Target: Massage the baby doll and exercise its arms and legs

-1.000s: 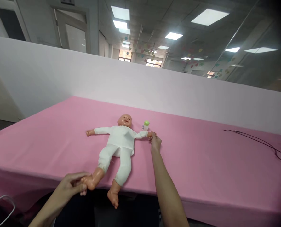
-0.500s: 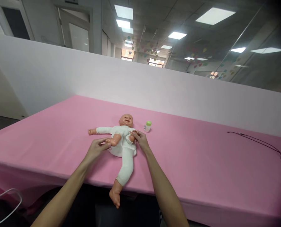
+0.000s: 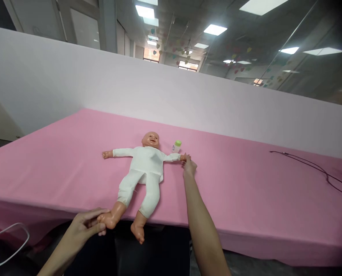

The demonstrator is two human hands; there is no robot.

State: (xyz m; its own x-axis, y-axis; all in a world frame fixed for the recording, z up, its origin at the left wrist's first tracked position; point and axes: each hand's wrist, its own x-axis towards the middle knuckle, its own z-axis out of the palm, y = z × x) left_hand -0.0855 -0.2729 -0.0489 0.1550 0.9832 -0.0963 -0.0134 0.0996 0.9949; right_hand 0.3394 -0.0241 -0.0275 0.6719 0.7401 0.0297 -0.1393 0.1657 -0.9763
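Note:
A baby doll [image 3: 146, 161] in a white cloth suit lies face up on the pink-covered table [image 3: 231, 188], its lower legs reaching over the front edge. My left hand [image 3: 87, 226] is closed around the toes of the doll's foot on the left, beyond the table's edge. At the doll's other side, my right hand [image 3: 189, 165] pinches the doll's small hand, with that arm stretched out to the right. Just above this arm stands a small clear bottle [image 3: 176, 146] with a green cap. The doll's second arm rests outstretched to the left.
A thin dark cable [image 3: 306, 163] lies across the table's right side. Behind the table runs a white partition [image 3: 171, 92] with glass above it. A white cable loop [image 3: 18, 245] hangs at the lower left.
My left hand has drawn the doll's bent leg down and out straight. My right hand has pulled the doll's arm from its chest out to the right. The view has tilted slightly downward.

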